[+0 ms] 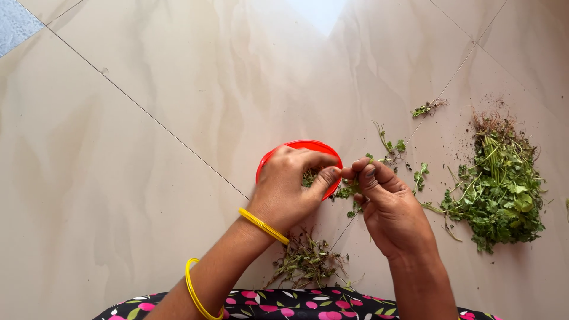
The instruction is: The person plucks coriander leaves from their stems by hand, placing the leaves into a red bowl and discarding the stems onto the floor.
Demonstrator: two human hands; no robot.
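Mid-pluck: left hand (290,189) and right hand (388,204) fingers pinched shut on one herb sprig (351,189) over red bowl (301,148), floor centre. Next move needs leaves stripped cleanly into it.

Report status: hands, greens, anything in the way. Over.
Left hand and right hand both pinch one sprig beside the red bowl. Fresh greens pile right, stems near. Nothing between.

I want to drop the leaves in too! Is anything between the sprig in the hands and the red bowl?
Nothing visible stands between them. The sprig is pinched between the left hand and right hand, right at the edge of the red bowl. The left hand itself covers most of the bowl, so little of its inside shows.
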